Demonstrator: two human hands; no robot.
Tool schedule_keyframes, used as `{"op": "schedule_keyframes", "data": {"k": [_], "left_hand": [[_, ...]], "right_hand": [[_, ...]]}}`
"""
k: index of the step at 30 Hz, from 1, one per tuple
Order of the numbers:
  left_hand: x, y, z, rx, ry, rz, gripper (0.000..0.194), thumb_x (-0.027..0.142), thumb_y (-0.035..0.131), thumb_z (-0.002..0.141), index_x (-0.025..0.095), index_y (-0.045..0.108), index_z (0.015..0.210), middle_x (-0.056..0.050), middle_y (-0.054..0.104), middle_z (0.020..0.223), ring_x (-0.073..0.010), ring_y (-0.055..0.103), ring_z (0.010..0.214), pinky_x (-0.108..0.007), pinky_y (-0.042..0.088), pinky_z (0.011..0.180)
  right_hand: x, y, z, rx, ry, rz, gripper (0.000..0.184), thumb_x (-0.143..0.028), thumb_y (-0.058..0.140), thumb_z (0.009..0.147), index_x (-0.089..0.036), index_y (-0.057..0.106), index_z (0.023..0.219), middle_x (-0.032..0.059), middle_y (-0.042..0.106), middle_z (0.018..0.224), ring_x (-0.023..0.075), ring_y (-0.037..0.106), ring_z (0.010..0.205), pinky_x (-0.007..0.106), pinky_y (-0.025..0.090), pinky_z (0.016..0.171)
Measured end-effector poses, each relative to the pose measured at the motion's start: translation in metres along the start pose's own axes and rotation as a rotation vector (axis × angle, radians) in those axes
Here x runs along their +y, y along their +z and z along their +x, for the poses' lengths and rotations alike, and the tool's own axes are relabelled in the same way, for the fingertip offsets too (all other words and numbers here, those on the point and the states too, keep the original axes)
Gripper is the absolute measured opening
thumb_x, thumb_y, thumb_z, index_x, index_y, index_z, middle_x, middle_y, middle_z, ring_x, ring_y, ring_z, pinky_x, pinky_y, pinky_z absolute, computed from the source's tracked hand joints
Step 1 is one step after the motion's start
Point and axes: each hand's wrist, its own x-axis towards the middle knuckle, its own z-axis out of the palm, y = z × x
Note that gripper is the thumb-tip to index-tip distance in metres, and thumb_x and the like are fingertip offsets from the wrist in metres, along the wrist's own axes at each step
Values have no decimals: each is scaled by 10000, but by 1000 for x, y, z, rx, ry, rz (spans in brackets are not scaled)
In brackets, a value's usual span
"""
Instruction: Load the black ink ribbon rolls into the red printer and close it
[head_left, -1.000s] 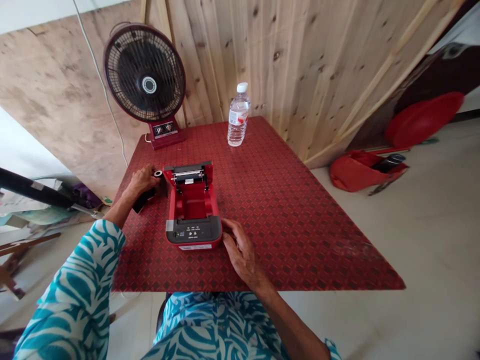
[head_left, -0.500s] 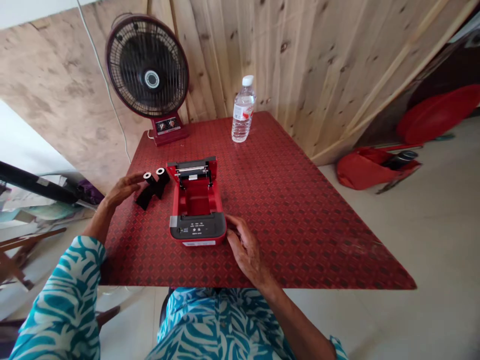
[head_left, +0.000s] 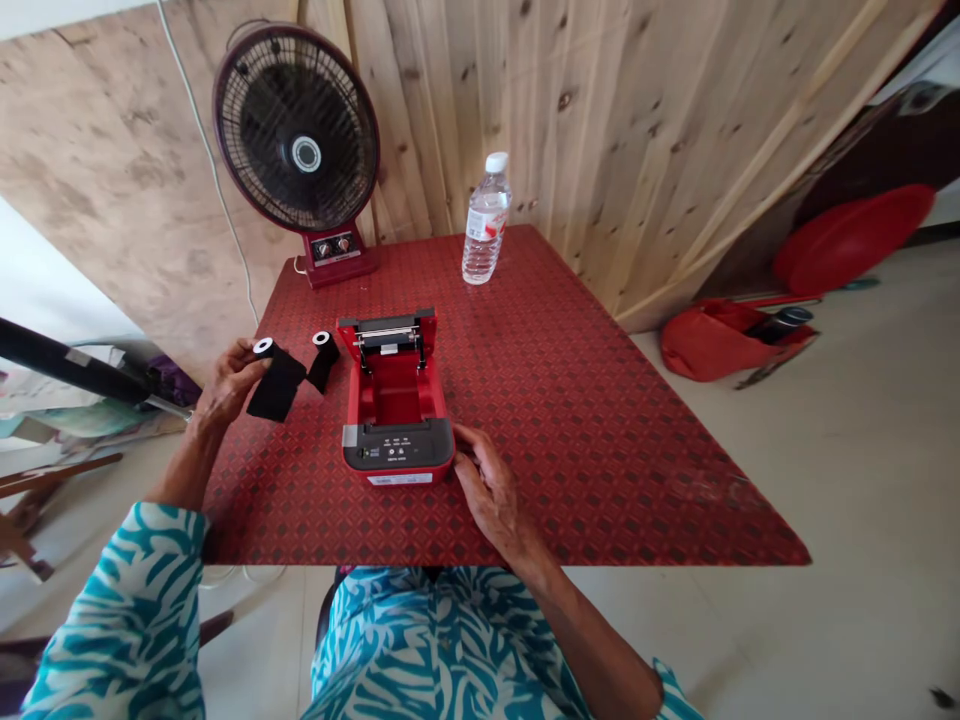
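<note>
Counted up: two black paper rolls [head_left: 322, 360] and one open red printer [head_left: 396, 445] on the worktop [head_left: 600, 480], left hand [head_left: 229, 382] gripping one roll (loose end dangling), the other just beside it, right hand [head_left: 489, 490] resting half-curled against the printer's front corner.

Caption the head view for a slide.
Left hand holds a white-cored black roll beside a second roll and an open red printer, whose front corner the right hand touches.

Red diamond-patterned table [head_left: 592, 470], open red printer [head_left: 395, 400], black roll [head_left: 324, 360] beside it, water bottle [head_left: 486, 222], maroon desk fan [head_left: 297, 130] behind
</note>
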Motion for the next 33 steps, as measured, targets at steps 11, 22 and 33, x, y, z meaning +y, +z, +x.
{"op": "schedule_keyframes", "data": {"k": [11,22,33], "left_hand": [[100,94,-47,-538,431,571,287,363,712,816,203,696,1053,-48,739,1005,-192,681,898,-301,524,822],[108,153,-39,-691,423,1389,269,307,640,867,228,671,1122,-74,716,1146,-271,664,1061,-331,511,836],[87,151,-17,-807,443,1140,242,291,603,867,225,711,1073,-68,744,1076,-264,692,993,-333,521,826]], "right_hand": [[-2,2,1,0,-18,17,294,-221,450,938,-248,583,1198,68,633,1176,185,616,1111,360,501,1000],[-1,0,-1,-1,-32,20,322,-206,434,927,-240,572,1216,80,619,1196,193,593,1152,371,481,1027],[-6,-2,-1,-18,-18,27,329,-218,442,919,-248,581,1215,77,625,1179,196,605,1124,367,496,1004]]}}
